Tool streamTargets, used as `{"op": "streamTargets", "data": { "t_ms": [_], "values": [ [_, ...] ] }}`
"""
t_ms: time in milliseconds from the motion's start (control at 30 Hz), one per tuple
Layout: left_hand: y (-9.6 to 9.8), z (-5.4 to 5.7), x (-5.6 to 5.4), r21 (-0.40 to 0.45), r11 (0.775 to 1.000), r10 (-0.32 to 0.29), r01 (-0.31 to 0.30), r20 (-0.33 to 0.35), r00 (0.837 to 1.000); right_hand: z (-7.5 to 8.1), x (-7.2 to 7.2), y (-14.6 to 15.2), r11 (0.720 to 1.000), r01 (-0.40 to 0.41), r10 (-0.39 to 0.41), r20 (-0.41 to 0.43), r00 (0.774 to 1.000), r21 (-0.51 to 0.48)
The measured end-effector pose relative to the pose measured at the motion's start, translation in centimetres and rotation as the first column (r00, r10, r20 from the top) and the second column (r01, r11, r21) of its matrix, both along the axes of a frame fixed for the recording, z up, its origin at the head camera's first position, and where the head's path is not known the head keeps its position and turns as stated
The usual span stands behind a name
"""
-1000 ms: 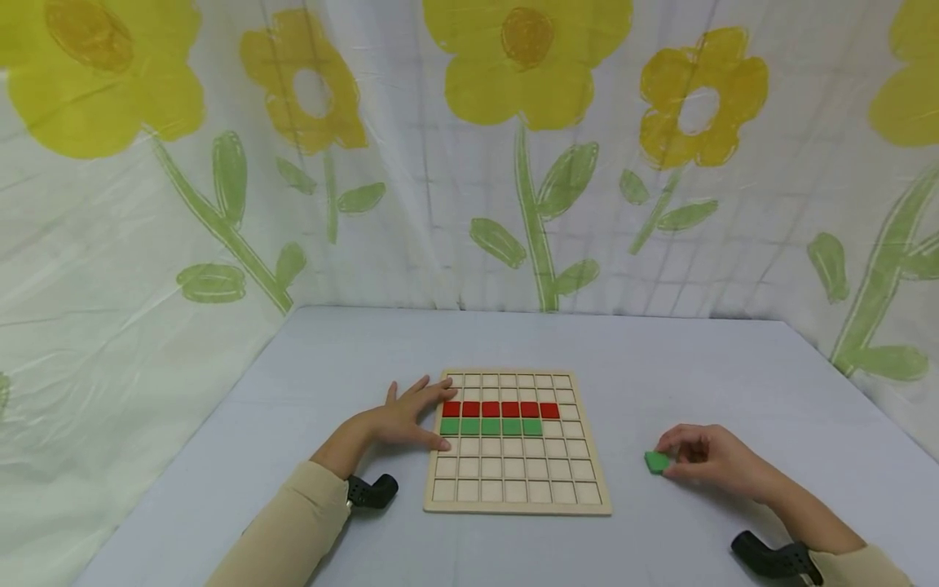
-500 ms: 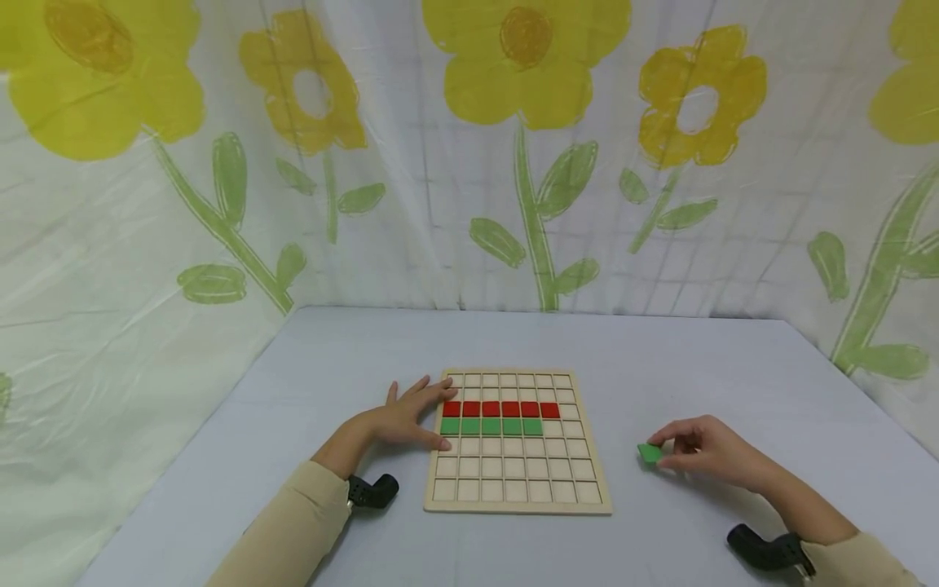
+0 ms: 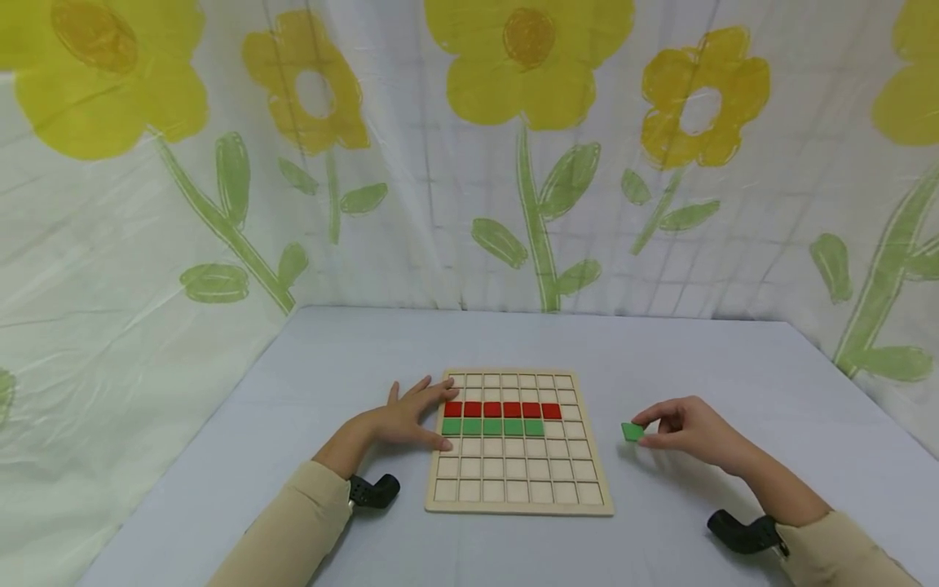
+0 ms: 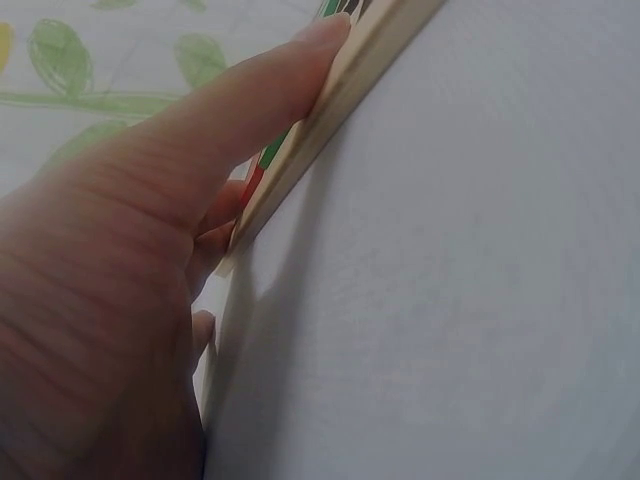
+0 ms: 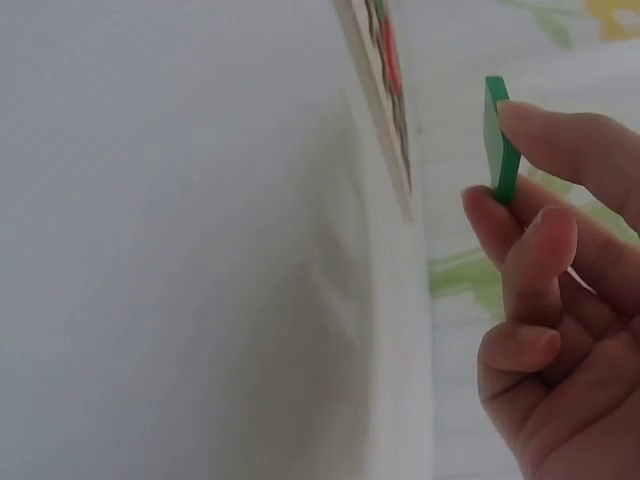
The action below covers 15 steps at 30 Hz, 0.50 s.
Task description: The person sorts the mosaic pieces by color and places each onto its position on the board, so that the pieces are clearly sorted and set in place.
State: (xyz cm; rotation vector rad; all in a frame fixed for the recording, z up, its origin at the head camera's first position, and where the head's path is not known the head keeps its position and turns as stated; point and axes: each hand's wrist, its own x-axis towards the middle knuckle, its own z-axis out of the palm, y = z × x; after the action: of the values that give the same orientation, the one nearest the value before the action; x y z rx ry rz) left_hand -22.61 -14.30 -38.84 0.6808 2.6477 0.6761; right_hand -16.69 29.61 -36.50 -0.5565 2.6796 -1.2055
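Note:
A wooden grid board (image 3: 519,503) lies mid-table with a row of several red tiles (image 3: 511,410) and, just below it, a row of several green tiles (image 3: 492,427). My left hand (image 3: 403,420) rests on the board's left edge, fingers spread and straight, thumb and fingertips on the frame. In the left wrist view the thumb (image 4: 290,75) lies over that edge. To the right of the board, my right hand (image 3: 693,432) pinches a loose green tile (image 3: 632,432) between thumb and index finger. The right wrist view shows this tile tilted on edge, its other fingers curled below.
The white table (image 3: 352,342) extends around the board. Behind it hangs a white curtain (image 3: 411,244) printed with yellow flowers. A black wrist device (image 3: 376,492) sits on the left wrist, another black device (image 3: 742,532) on the right.
My right hand has moved left and away from the front edge, carrying the green tile closer to the board. The left hand and the board have stayed put.

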Motion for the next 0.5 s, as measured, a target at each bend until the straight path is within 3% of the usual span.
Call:
{"op": "streamTargets", "data": {
  "t_ms": [233,500],
  "values": [
    [0.0,0.0,-0.1,0.009,1.0,-0.004,0.004,0.005,1.0,0.6,-0.5,-1.9,0.989,0.143,-0.144,0.057,0.988,0.021],
    [-0.1,0.0,0.0,0.023,1.0,-0.017,0.017,-0.003,1.0,0.8,-1.4,-3.6,0.987,0.159,-0.159,0.069,0.985,0.014]
  ]
}}
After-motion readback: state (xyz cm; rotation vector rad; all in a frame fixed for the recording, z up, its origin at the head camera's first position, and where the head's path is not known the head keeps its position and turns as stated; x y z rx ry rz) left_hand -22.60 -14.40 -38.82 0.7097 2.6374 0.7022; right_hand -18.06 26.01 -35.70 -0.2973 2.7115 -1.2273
